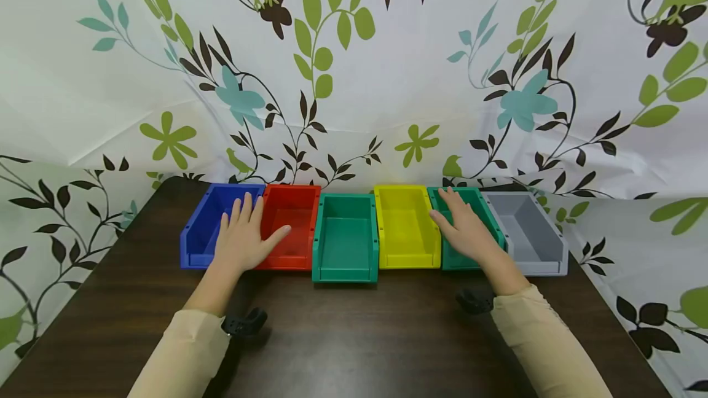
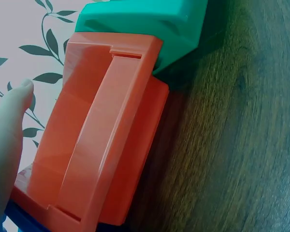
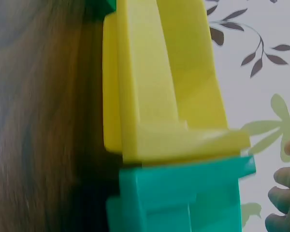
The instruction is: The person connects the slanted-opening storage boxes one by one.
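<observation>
My left hand (image 1: 241,235) hovers over the blue bin (image 1: 201,232) and the red bin (image 1: 293,226), fingers straight and spread, holding nothing. In the left wrist view its thumb (image 2: 9,121) shows beside the red bin. My right hand (image 1: 461,226) is above the right-hand green bin (image 1: 456,257), with straight fingers and nothing in its grasp. Its fingertips (image 3: 285,179) appear at the edge of the right wrist view, apart from the yellow bin (image 1: 409,226). Between the hands stands another green bin (image 1: 345,238), set slightly forward of its neighbours.
A grey bin (image 1: 525,226) ends the row on the right. All the bins stand side by side along the back of the dark wooden table (image 1: 354,336). Behind them hangs a white cloth (image 1: 409,66) with a leaf print. Dark bands (image 1: 243,322) sit at both wrists.
</observation>
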A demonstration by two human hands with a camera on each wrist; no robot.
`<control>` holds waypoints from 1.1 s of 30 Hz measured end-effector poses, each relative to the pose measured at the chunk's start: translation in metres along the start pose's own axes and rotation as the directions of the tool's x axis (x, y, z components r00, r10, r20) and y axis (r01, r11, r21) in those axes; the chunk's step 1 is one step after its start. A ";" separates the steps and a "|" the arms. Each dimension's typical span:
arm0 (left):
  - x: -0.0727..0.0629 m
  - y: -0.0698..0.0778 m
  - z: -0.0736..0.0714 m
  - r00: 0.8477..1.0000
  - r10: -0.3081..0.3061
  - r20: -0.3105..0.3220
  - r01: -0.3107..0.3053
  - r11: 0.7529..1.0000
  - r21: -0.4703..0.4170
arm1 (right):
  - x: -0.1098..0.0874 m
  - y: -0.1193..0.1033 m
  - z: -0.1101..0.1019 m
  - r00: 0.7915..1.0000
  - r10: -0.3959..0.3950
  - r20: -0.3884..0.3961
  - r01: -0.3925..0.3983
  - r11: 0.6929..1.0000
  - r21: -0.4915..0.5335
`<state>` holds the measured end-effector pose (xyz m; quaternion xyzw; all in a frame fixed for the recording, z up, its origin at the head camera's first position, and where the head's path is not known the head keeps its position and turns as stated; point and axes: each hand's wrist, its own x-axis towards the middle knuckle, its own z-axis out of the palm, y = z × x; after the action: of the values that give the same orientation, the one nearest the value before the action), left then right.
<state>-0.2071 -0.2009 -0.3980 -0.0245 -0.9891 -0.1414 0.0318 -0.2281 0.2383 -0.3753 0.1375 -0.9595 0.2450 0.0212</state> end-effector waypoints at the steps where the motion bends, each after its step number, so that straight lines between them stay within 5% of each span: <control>1: 0.000 0.000 -0.001 1.000 -0.001 0.004 0.001 1.000 -0.005 | 0.000 -0.003 0.000 1.000 0.005 0.003 -0.005 1.000 0.018; 13: -0.001 -0.013 -0.006 1.000 0.004 0.019 -0.002 0.995 -0.095 | 0.009 -0.034 0.012 1.000 0.024 -0.007 -0.023 0.982 0.187; 19: -0.004 -0.022 -0.012 1.000 -0.010 0.019 0.013 0.987 -0.159 | 0.014 -0.054 0.020 0.999 0.034 -0.010 -0.028 0.938 0.346; 24: -0.007 -0.030 -0.021 0.999 -0.037 0.019 0.041 0.979 -0.199 | 0.018 -0.072 0.023 0.998 0.056 0.024 -0.061 0.862 0.503; 33: -0.012 -0.053 -0.036 0.994 -0.082 -0.070 0.067 0.979 -0.193 | 0.027 -0.106 0.030 0.980 0.061 0.187 -0.183 0.633 0.752</control>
<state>-0.1958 -0.2623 -0.3789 0.0153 -0.9693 -0.2373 0.0624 -0.2241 0.1282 -0.3499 0.0854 -0.7716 0.6179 -0.1246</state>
